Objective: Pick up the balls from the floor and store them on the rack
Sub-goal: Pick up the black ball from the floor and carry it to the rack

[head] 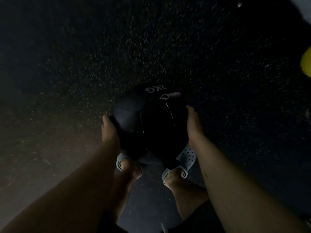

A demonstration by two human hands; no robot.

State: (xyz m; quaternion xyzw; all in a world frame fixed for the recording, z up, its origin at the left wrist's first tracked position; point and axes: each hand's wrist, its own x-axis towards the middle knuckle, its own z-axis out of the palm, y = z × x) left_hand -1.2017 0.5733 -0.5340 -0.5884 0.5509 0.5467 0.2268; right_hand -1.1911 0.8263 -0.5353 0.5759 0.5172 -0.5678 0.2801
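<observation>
A black medicine ball marked "2KG" is held in front of me, above my feet, in dim light. My left hand presses flat against its left side. On the ball's right side lies my right hand, palm against it. Both hands clamp the ball between them. The rack is not in view.
The floor is dark speckled rubber all around. My feet in pale perforated clogs stand under the ball. A yellow rounded object shows partly at the right edge. A pale surface cuts the top right corner.
</observation>
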